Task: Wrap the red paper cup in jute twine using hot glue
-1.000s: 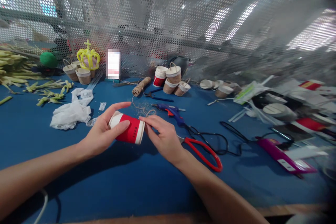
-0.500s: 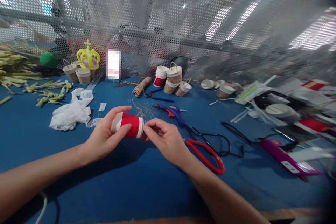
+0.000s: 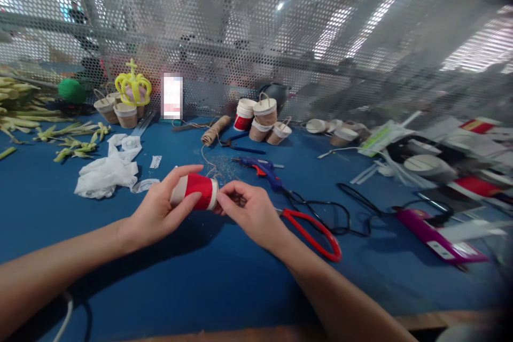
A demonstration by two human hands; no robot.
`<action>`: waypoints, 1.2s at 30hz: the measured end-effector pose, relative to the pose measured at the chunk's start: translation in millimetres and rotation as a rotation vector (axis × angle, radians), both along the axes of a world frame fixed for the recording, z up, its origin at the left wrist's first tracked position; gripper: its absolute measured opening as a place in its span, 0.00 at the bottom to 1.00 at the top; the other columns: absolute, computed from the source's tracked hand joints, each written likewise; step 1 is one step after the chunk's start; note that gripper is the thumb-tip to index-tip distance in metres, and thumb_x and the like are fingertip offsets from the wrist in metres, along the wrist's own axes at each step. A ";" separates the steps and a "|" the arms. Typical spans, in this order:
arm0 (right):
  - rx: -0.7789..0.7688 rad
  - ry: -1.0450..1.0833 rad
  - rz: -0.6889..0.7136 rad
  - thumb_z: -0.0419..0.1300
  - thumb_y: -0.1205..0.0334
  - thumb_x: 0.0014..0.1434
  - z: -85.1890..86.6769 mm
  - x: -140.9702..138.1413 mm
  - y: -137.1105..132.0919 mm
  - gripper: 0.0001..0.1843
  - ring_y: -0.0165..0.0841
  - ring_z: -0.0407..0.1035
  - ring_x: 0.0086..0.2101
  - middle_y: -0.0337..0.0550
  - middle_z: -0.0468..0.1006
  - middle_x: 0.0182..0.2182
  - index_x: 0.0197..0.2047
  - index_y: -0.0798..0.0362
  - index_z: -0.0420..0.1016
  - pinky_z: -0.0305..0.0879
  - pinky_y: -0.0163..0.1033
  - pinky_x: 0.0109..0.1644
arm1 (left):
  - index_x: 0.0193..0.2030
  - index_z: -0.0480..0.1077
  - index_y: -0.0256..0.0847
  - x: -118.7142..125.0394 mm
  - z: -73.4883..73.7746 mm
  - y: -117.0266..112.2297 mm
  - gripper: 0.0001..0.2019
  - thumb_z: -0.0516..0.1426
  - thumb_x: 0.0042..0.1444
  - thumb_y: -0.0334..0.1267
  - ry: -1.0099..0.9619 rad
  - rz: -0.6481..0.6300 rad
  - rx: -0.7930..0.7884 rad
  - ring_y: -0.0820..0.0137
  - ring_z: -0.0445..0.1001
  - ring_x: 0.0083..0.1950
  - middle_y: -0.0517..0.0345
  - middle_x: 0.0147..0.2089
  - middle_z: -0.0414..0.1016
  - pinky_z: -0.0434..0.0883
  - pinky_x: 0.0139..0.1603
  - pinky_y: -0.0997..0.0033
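Note:
A red and white paper cup (image 3: 199, 190) lies on its side in my left hand (image 3: 162, 206), whose thumb and fingers wrap round it. Its white end faces right. There the fingertips of my right hand (image 3: 244, 206) are pinched against the edge; whatever sits between them is hidden. Thin twine (image 3: 206, 157) runs from a brown twine roll (image 3: 215, 130) down to the far side of the cup. Just beyond my right hand lies a blue glue gun (image 3: 262, 170), and scissors with red handles (image 3: 315, 235) rest beside my right wrist.
White lace (image 3: 106, 175) lies left of the cup. Behind are pliers (image 3: 242, 146), stacked paper cups (image 3: 244, 115) and twine-covered little buckets (image 3: 264, 112). A black cord (image 3: 320, 203) and a purple power strip (image 3: 436, 235) lie to the right, near clutter.
The cup has turned slightly in my hands, so the dark print near its end shows less. Both hands keep nearly the same place and grip.

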State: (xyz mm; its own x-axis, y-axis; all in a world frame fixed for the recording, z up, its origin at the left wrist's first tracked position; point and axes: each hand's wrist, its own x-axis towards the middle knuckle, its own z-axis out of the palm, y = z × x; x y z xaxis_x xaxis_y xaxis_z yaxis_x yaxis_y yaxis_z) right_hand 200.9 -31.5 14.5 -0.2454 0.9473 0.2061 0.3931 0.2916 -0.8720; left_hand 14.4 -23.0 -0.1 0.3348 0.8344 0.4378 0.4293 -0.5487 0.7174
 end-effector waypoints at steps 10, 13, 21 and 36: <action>-0.006 0.000 -0.011 0.54 0.63 0.53 0.1 -0.4 0.1 0.07 0.29 0.70 0.24 0.40 0.75 0.21 0.25 0.54 0.68 0.68 0.35 0.30 | 0.53 0.59 0.40 0.4 -0.2 -0.5 0.17 0.52 0.57 0.37 0.005 -0.009 0.021 0.76 0.68 0.24 0.61 0.31 0.73 0.65 0.24 0.80; -0.014 0.014 -0.006 0.54 0.63 0.53 -0.2 -0.6 0.1 0.07 0.30 0.70 0.24 0.40 0.75 0.21 0.25 0.55 0.69 0.68 0.35 0.30 | 0.53 0.59 0.39 0.8 1.2 -1.1 0.17 0.52 0.56 0.37 -0.007 -0.011 0.004 0.76 0.67 0.24 0.61 0.30 0.72 0.64 0.23 0.80; 0.022 -0.018 -0.010 0.55 0.63 0.51 4.2 -1.7 -2.3 0.06 0.29 0.69 0.24 0.41 0.74 0.22 0.26 0.55 0.70 0.68 0.35 0.30 | 0.52 0.60 0.38 2.3 7.3 -0.9 0.17 0.53 0.55 0.36 -0.149 -0.016 -0.113 0.77 0.66 0.24 0.62 0.29 0.71 0.64 0.24 0.81; 0.036 -0.062 -0.025 0.55 0.65 0.50 -0.5 -2.5 -2.7 0.04 0.30 0.71 0.25 0.40 0.75 0.22 0.26 0.55 0.69 0.68 0.35 0.30 | 0.52 0.61 0.39 3.6 7.4 -0.1 0.17 0.53 0.55 0.36 -0.189 -0.014 -0.189 0.77 0.65 0.24 0.63 0.28 0.70 0.64 0.24 0.80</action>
